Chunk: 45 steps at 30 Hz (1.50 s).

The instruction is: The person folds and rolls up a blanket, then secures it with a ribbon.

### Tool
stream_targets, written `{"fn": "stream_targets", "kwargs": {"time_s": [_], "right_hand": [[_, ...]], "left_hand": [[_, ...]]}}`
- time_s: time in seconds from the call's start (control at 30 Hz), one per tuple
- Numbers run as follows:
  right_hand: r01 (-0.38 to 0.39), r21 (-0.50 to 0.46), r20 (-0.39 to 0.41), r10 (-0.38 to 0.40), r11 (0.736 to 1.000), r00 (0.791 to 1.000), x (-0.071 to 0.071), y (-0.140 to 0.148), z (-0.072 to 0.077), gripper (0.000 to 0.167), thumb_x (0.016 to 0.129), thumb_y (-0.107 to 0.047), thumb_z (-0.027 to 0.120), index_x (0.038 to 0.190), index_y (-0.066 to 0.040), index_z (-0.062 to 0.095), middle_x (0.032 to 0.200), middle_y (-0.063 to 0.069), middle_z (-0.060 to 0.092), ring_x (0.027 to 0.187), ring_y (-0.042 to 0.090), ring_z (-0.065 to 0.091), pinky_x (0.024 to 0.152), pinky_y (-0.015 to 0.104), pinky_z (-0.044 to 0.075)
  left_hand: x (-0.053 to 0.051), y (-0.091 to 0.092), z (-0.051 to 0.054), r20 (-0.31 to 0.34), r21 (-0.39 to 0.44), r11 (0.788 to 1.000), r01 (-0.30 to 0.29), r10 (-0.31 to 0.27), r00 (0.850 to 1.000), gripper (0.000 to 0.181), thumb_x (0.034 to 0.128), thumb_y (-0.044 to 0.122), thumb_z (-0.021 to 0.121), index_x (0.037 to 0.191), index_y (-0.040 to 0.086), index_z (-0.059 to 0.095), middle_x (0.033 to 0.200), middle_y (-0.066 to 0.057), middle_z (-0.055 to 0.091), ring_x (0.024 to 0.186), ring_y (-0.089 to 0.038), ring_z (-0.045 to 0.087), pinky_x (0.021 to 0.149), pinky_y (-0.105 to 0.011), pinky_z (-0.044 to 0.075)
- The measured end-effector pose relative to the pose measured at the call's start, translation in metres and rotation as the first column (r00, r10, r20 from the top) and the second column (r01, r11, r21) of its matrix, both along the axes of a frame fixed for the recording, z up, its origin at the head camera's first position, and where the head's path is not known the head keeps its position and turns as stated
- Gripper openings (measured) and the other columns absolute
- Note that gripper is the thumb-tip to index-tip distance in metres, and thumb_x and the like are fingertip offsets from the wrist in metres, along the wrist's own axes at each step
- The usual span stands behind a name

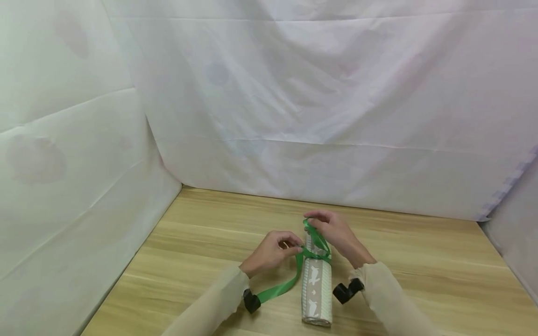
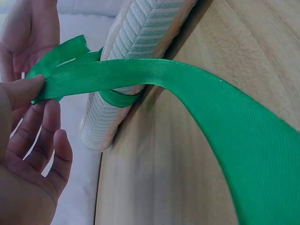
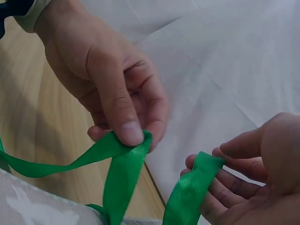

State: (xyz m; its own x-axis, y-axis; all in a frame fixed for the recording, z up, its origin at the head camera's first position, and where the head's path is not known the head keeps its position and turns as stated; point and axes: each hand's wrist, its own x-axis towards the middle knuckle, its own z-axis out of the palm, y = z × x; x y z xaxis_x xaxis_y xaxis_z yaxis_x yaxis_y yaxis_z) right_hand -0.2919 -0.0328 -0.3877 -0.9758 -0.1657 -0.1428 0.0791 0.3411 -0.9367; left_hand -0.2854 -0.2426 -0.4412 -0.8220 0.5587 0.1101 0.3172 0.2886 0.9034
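A rolled patterned cloth [image 1: 317, 291], beige-grey with white figures and a ribbed pale edge, lies lengthwise on the table. A green ribbon [image 1: 317, 255] circles it across the middle. To its left, my left hand [image 1: 271, 252] pinches one ribbon length between thumb and index finger; the tail [image 2: 201, 93] hangs down in a curve toward the wrist. Above the roll's far end, my right hand [image 1: 334, 231] holds the other ribbon end [image 3: 190, 192] by the fingertips. In the right wrist view, the left thumb [image 3: 130, 131] presses on a fold of ribbon.
Beneath everything is a wood-grain table [image 1: 201, 224]. White cloth walls rise at the back [image 1: 294, 172] and on the left [image 1: 105, 224]. Each wrist carries a black camera mount, such as the right mount [image 1: 348, 291], close to the roll.
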Motion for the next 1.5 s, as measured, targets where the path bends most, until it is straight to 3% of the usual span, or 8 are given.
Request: {"fn": "stream_targets", "kwargs": {"time_s": [0.23, 0.4, 0.53, 0.83, 1.13, 1.33, 1.5], "right_hand": [[-0.087, -0.118, 0.030, 0.091, 0.989, 0.995, -0.004, -0.011, -0.009, 0.035, 0.100, -0.016, 0.056, 0.133, -0.002, 0.059, 0.130, 0.022, 0.061, 0.111, 0.032, 0.066, 0.100, 0.050, 0.048], [-0.129, -0.087, 0.045, 0.133, 0.988, 0.990, -0.001, -0.008, -0.011, 0.034, 0.102, -0.018, 0.054, 0.132, -0.004, 0.059, 0.129, 0.022, 0.061, 0.108, 0.028, 0.067, 0.098, 0.048, 0.050], [-0.149, -0.063, 0.004, 0.150, 0.987, 0.989, 0.005, 0.000, -0.007, 0.033, 0.102, -0.018, 0.054, 0.130, -0.002, 0.059, 0.125, 0.022, 0.061, 0.107, 0.031, 0.066, 0.095, 0.047, 0.052], [-0.115, 0.009, -0.079, 0.115, 0.993, 0.990, 0.023, 0.018, 0.000, 0.028, 0.102, -0.019, 0.055, 0.121, -0.001, 0.064, 0.114, 0.022, 0.065, 0.099, 0.030, 0.066, 0.087, 0.043, 0.055], [-0.117, 0.134, -0.190, 0.142, 0.984, 0.971, 0.035, 0.018, -0.012, 0.024, 0.096, -0.012, 0.065, 0.117, -0.001, 0.066, 0.111, 0.014, 0.069, 0.096, 0.020, 0.065, 0.081, 0.030, 0.055], [-0.130, 0.120, -0.254, 0.157, 0.984, 0.954, 0.042, 0.006, -0.022, 0.032, 0.092, -0.009, 0.069, 0.122, 0.000, 0.060, 0.106, 0.010, 0.068, 0.096, 0.021, 0.067, 0.080, 0.026, 0.054], [-0.061, 0.099, -0.259, 0.085, 0.993, 0.962, 0.046, -0.004, -0.026, 0.034, 0.089, -0.003, 0.072, 0.122, -0.004, 0.060, 0.100, 0.007, 0.069, 0.092, 0.019, 0.067, 0.076, 0.024, 0.054]], "left_hand": [[0.002, 0.002, 0.001, -0.002, -0.004, 1.000, 0.000, 0.000, 1.000, 0.006, 0.0943, 0.020, 0.069, 0.096, 0.018, 0.074, 0.091, 0.009, 0.070, 0.084, -0.007, 0.064, 0.074, -0.025, 0.053], [0.003, 0.004, 0.001, -0.002, -0.005, 1.000, 0.001, -0.001, 1.000, 0.007, 0.0948, 0.022, 0.068, 0.098, 0.019, 0.074, 0.091, 0.010, 0.070, 0.084, -0.006, 0.064, 0.074, -0.026, 0.052], [0.003, 0.004, 0.002, 0.001, 0.001, 1.000, 0.003, -0.003, 1.000, 0.008, 0.0953, 0.023, 0.068, 0.098, 0.020, 0.074, 0.092, 0.010, 0.070, 0.085, -0.007, 0.064, 0.075, -0.026, 0.052], [0.002, 0.006, 0.006, -0.002, -0.001, 1.000, -0.004, 0.004, 1.000, 0.009, 0.0954, 0.025, 0.068, 0.101, 0.021, 0.074, 0.093, 0.010, 0.070, 0.086, -0.007, 0.064, 0.076, -0.027, 0.053], [-0.002, 0.008, 0.009, -0.013, -0.015, 1.000, -0.013, 0.012, 1.000, 0.013, 0.0962, 0.030, 0.066, 0.102, 0.022, 0.074, 0.093, 0.012, 0.070, 0.087, -0.008, 0.063, 0.077, -0.027, 0.051], [-0.005, 0.009, 0.012, -0.035, -0.005, 1.000, -0.007, 0.007, 0.999, 0.012, 0.0959, 0.031, 0.066, 0.099, 0.023, 0.075, 0.091, 0.012, 0.071, 0.084, -0.007, 0.064, 0.075, -0.027, 0.052], [-0.005, 0.010, 0.014, -0.042, -0.009, 1.000, -0.003, 0.003, 0.999, 0.013, 0.0960, 0.032, 0.066, 0.099, 0.024, 0.075, 0.090, 0.012, 0.070, 0.083, -0.007, 0.064, 0.073, -0.027, 0.052]]}}
